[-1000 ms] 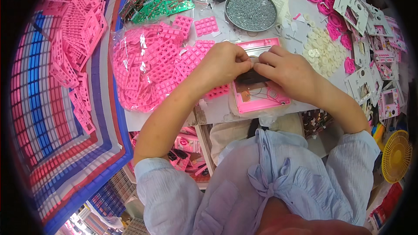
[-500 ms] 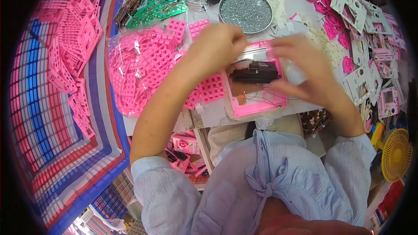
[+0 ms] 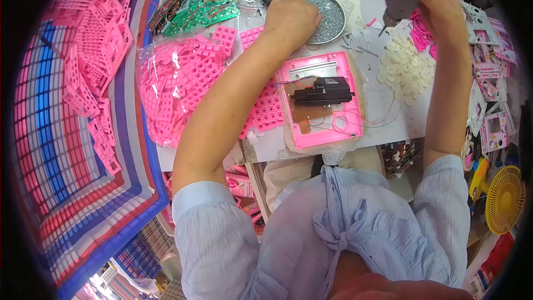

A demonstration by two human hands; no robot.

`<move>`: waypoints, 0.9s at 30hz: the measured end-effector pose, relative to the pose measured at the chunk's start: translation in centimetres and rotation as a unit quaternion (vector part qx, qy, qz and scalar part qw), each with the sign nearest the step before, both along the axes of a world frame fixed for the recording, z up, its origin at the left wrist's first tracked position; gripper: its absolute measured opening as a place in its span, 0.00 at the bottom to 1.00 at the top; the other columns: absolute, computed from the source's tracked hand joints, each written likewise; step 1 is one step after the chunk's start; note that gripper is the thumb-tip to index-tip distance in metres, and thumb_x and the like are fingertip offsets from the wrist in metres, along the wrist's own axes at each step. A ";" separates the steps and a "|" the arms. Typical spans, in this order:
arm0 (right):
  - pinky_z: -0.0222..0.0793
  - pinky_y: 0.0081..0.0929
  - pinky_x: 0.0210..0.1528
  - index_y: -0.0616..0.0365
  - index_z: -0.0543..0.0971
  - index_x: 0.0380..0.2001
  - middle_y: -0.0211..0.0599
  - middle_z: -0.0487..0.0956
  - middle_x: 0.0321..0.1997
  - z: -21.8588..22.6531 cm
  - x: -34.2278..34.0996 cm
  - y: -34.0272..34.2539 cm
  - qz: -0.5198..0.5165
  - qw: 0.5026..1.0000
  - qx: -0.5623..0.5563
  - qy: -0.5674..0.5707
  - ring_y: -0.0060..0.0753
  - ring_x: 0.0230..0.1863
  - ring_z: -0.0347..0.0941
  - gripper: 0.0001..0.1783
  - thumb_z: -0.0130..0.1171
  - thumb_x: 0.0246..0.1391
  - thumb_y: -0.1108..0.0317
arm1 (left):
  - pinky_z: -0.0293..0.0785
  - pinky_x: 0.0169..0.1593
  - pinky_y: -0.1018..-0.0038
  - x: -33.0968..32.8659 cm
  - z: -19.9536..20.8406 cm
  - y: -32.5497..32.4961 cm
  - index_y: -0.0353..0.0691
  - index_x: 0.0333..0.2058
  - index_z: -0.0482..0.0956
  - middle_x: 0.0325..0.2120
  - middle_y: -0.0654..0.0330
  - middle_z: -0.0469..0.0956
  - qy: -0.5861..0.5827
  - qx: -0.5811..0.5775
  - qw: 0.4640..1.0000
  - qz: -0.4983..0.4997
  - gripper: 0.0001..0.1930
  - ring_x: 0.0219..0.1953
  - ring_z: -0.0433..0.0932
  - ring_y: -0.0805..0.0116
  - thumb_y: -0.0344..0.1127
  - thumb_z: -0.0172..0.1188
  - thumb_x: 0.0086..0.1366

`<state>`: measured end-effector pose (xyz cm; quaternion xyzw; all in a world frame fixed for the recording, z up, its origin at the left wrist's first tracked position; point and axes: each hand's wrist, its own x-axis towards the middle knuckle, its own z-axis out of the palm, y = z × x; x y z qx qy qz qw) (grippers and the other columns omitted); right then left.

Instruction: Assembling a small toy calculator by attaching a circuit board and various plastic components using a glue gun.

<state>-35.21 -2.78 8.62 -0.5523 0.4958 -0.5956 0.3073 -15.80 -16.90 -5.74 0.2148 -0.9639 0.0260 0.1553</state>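
My left hand [image 3: 293,23] reaches over the round metal tin [image 3: 343,13] of small silvery screws [image 3: 327,14]. Its fingers are curled down at the screws, and their tips are hidden. At the far right, my right hand [image 3: 438,5] is wrapped round a dark grey electric screwdriver [image 3: 403,1], whose thin bit points down and to the left. Between my forearms lies a pink plastic housing [image 3: 352,116], open side up. A black mechanism [image 3: 325,91] sits inside it, together with a brown board, a metallic strip and thin wires. Neither hand touches the housing.
A clear bag of pink button parts [image 3: 177,89] stands left of the housing. Green circuit boards [image 3: 214,5] with wires lie behind it. Off-white discs [image 3: 408,66] are heaped to the right, near printed white panels [image 3: 494,78]. A yellow fan [image 3: 504,200] stands at the lower right.
Both hands have left the housing. My left hand has moved away to the screw tin. My right hand has gone up and right and taken hold of the hanging electric screwdriver.
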 end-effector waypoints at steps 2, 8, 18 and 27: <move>0.70 0.22 0.39 0.68 0.74 0.54 0.35 0.80 0.33 -1.1 0.3 -1.3 0.098 0.994 0.011 -0.041 0.25 0.36 0.76 0.29 0.69 0.54 0.62 | 0.74 0.40 0.57 -0.6 0.0 -0.3 0.42 0.28 0.86 0.26 0.57 0.83 -0.047 0.027 0.999 0.002 0.14 0.33 0.83 0.54 0.46 0.62 0.62; 0.70 0.29 0.31 0.67 0.70 0.52 0.34 0.74 0.24 -2.2 5.4 0.0 0.109 0.967 -0.032 -0.227 0.28 0.25 0.71 0.23 0.62 0.57 0.68 | 0.70 0.43 0.56 2.7 4.1 3.6 0.45 0.27 0.84 0.28 0.62 0.81 0.131 0.002 0.991 -0.012 0.11 0.34 0.81 0.58 0.45 0.66 0.59; 0.57 0.28 0.31 0.62 0.71 0.57 0.24 0.61 0.19 -4.0 6.2 2.5 0.082 0.978 -0.079 -0.175 0.20 0.21 0.57 0.23 0.54 0.62 0.63 | 0.64 0.47 0.55 0.8 -0.7 0.0 0.49 0.31 0.85 0.32 0.64 0.81 -0.049 0.001 0.998 0.029 0.07 0.41 0.80 0.61 0.42 0.63 0.60; 0.60 0.25 0.32 0.71 0.70 0.54 0.28 0.66 0.23 -4.4 6.4 2.2 0.086 0.972 -0.070 -0.208 0.19 0.22 0.59 0.21 0.54 0.61 0.69 | 0.64 0.46 0.54 -0.1 0.8 0.1 0.47 0.30 0.85 0.30 0.57 0.84 -0.061 0.070 0.995 0.042 0.10 0.33 0.82 0.52 0.44 0.59 0.60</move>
